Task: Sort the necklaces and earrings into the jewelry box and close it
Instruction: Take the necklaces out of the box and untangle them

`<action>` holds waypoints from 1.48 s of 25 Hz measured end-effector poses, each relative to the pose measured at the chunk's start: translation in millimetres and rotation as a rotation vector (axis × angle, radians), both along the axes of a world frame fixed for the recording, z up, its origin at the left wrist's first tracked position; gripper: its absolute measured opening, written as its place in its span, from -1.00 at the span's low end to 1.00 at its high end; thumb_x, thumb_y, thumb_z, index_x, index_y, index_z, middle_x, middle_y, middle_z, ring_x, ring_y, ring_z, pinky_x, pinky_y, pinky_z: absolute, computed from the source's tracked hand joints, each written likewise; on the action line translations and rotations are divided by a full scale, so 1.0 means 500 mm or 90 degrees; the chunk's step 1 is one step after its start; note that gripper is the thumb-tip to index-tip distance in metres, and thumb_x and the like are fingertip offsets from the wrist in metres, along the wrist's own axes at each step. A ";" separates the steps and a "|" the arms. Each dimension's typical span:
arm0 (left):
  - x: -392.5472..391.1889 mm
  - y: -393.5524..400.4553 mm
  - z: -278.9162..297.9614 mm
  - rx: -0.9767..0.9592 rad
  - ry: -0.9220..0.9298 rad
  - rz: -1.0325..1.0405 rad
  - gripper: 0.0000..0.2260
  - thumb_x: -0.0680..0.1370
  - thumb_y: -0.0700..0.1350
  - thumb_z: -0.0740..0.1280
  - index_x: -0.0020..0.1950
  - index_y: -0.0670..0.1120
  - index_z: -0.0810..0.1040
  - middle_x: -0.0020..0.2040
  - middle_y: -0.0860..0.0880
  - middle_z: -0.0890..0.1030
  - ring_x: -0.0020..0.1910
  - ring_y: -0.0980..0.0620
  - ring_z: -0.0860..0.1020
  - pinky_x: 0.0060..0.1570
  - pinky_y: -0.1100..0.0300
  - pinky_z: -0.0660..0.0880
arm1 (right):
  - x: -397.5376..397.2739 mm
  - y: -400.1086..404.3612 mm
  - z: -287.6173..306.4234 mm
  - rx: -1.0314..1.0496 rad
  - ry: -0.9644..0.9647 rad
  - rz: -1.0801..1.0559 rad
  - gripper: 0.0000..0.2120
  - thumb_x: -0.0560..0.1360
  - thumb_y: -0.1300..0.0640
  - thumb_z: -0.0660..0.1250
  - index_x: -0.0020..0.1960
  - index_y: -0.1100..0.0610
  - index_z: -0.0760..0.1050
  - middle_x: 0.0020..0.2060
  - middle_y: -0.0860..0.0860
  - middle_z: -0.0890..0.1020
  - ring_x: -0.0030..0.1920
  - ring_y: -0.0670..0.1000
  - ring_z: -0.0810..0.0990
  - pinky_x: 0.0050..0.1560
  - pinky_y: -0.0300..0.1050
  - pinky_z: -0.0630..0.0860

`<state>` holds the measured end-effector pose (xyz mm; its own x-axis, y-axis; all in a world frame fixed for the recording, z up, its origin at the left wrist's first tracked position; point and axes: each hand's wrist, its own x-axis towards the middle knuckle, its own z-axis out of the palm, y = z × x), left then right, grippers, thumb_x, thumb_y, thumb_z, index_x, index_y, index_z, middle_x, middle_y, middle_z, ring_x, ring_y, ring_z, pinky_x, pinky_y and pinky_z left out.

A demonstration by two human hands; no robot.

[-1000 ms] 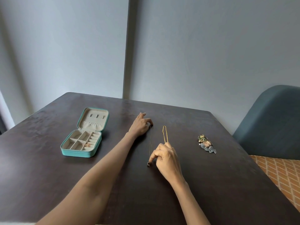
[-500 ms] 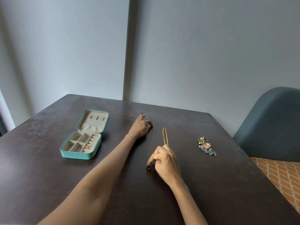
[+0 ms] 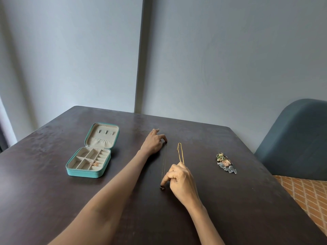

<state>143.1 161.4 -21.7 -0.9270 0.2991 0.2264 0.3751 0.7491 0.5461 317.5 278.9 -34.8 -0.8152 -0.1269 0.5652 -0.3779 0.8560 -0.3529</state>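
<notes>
Very little has altered over the last second. The right hand (image 3: 180,181) has slid a touch toward the person along the surface (image 3: 230,209), its curled fingers drawn lower over the gold necklace (image 3: 180,152), so a shorter length of that chain shows beyond the knuckles. The index fingertip (image 3: 163,183) has followed, staying just above the dark pendant (image 3: 161,187) of the thin chain (image 3: 164,165), which has moved nearer with it.

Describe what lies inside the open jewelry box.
Inside the jewelry box, one small rose-gold piece lies in a tray compartment. The other visible compartments look bare; the lid pocket's contents are hidden.
</notes>
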 end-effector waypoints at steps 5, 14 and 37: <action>0.002 -0.001 0.005 -0.005 -0.001 -0.005 -0.63 0.55 -0.28 0.07 0.16 -0.02 0.58 0.50 -0.19 0.16 0.49 -0.16 0.10 0.42 0.03 0.12 | 0.002 0.002 0.001 -0.009 -0.011 0.011 -0.54 0.28 0.51 0.21 -0.40 -0.01 0.64 -0.42 -0.07 0.51 -0.25 -0.12 0.38 -0.20 -0.22 0.46; 0.006 -0.005 0.002 0.081 -0.021 -0.008 -0.70 0.56 -0.24 0.11 0.15 -0.09 0.57 0.44 -0.20 0.25 0.48 -0.14 0.12 0.40 0.06 0.15 | -0.003 0.007 -0.002 -0.098 0.019 0.014 -0.57 0.31 0.45 0.14 -0.35 0.01 0.63 -0.40 -0.14 0.48 -0.21 -0.15 0.39 -0.21 -0.30 0.41; 0.212 -0.479 0.114 -0.109 -0.026 -0.035 -0.86 0.50 -0.12 0.33 0.00 0.00 0.65 -0.01 0.00 0.65 -0.13 0.09 0.54 -0.06 0.15 0.48 | -0.105 -0.370 0.092 0.071 -0.251 0.082 -0.77 0.51 0.05 0.21 0.07 0.07 0.58 0.09 0.06 0.58 0.19 0.08 0.44 0.03 -0.04 0.44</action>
<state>249.0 -78.1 35.5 -0.9158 0.3799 0.1306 0.3977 0.8116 0.4280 264.8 93.7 11.4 -0.9397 -0.2838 0.1906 -0.3384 0.8519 -0.3997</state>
